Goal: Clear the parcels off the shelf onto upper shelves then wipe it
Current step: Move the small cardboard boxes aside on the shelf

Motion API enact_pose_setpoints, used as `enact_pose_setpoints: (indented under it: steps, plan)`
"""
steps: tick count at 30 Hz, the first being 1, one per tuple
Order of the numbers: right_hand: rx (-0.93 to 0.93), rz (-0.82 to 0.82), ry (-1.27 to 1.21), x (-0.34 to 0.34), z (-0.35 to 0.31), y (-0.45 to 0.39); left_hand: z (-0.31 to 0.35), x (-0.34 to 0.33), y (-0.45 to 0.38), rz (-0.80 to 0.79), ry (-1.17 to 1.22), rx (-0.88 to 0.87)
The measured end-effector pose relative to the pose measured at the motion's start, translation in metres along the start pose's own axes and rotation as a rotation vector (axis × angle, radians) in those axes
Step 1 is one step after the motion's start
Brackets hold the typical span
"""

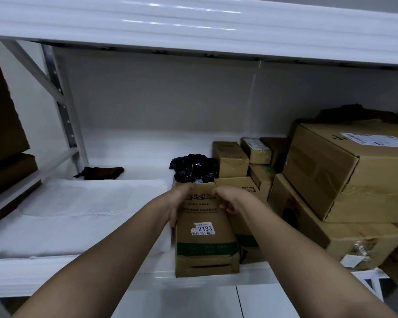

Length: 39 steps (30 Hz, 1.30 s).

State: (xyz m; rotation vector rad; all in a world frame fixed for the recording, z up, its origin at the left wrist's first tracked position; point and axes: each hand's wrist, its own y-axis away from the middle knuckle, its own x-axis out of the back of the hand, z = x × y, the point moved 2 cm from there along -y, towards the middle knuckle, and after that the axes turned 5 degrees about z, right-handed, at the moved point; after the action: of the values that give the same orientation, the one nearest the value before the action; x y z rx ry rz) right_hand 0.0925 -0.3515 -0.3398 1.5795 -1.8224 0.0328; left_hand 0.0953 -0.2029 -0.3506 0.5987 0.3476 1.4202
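Note:
A tall brown cardboard parcel (206, 239) with a green band and a white sticker reading 2193 stands at the front edge of the white shelf (78, 214). My left hand (176, 203) grips its upper left side, fingers curled over the top edge. My right hand (230, 199) grips its upper right corner. Behind it lies a black plastic bag (193, 168). A second similar parcel (246, 226) stands right beside it. A dark brown cloth (101, 173) lies at the back left of the shelf.
Several small cartons (230, 158) sit behind, and two large boxes (354, 171) are stacked at the right. The upper shelf beam (193, 26) runs overhead. A metal upright (62, 106) stands at the left, with brown boxes (5, 138) beyond it.

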Motion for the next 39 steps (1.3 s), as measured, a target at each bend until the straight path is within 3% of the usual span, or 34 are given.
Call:
enact_pose_setpoints:
  steps: [10, 18, 27, 33, 39]
  plan:
    - [-0.088, 0.006, -0.150, 0.009, 0.014, 0.003, 0.004, -0.003, 0.015, 0.000, -0.020, -0.015]
    - [-0.028, -0.023, -0.214, 0.005, 0.021, 0.010, 0.002, -0.007, 0.030, -0.017, -0.034, -0.033]
    - [0.056, -0.136, -0.400, 0.008, 0.000, 0.032, 0.011, -0.003, 0.039, 0.070, -0.081, -0.095]
    - [0.061, -0.091, -0.416, 0.004, -0.004, 0.035, 0.016, 0.006, 0.040, 0.016, -0.080, -0.278]
    - [0.189, -0.156, -0.428, 0.007, -0.012, 0.040, 0.012, 0.013, 0.039, -0.055, -0.072, -0.210]
